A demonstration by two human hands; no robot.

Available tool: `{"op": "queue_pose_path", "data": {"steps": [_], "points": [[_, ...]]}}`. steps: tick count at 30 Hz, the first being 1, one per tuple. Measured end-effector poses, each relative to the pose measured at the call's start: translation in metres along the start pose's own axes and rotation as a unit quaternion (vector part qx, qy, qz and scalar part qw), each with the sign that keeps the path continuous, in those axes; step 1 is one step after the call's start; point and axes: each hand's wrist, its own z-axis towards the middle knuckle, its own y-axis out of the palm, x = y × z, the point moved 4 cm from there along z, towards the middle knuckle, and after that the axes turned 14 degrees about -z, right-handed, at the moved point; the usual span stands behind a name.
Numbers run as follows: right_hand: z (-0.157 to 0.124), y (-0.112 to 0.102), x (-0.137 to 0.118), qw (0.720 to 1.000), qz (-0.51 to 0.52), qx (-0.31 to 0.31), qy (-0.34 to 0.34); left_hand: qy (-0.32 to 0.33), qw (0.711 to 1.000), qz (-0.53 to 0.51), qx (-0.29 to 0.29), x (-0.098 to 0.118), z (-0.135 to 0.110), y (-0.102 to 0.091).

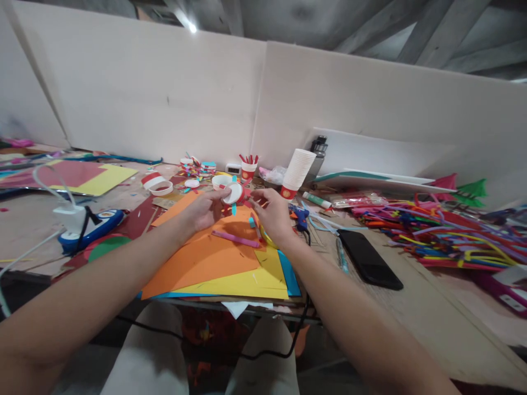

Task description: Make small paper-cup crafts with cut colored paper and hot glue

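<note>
My left hand [205, 211] pinches the cut-down cup base [234, 193] just above the far edge of the orange sheet [197, 258], fingers closed on its rim. My right hand [272, 216] sits just beside it, fingertips drawn nearly together. I cannot tell whether they grip anything. Teal strips [234, 208] already stick out from the base, so part seems done. The stack of cups [297, 171] beyond the sheet stands uncut.

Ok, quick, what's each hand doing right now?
Left hand: closed on the white cup piece.
Right hand: curled beside that piece; whether it grips anything cannot be told.
</note>
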Motion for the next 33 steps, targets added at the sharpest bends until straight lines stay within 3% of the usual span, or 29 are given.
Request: {"op": "queue_pose_path", "data": {"steps": [11, 18, 22, 29, 31, 33], "points": [[-0.001, -0.003, -0.007, 0.985, -0.13, -0.005, -0.114, -0.024, 1.0, 0.014, -0.001, -0.01, -0.004, 0.005], [0.004, 0.002, 0.003, 0.991, -0.114, -0.03, -0.057, -0.032, 0.999, 0.022, 0.011, -0.012, -0.004, 0.006], [0.006, 0.004, 0.016, 0.989, -0.142, -0.031, 0.003, 0.016, 0.999, 0.023, 0.04, -0.005, 0.001, -0.003], [0.007, -0.009, 0.008, 0.998, -0.061, 0.004, 0.023, 0.137, 0.98, 0.016, 0.143, 0.016, 0.007, -0.022], [0.004, -0.009, -0.004, 0.999, 0.007, -0.03, 0.028, 0.158, 0.977, 0.022, 0.142, 0.021, 0.009, -0.025], [-0.002, -0.005, -0.02, 0.99, 0.084, -0.111, 0.01, 0.172, 0.977, 0.028, 0.125, 0.024, 0.01, -0.026]]}}
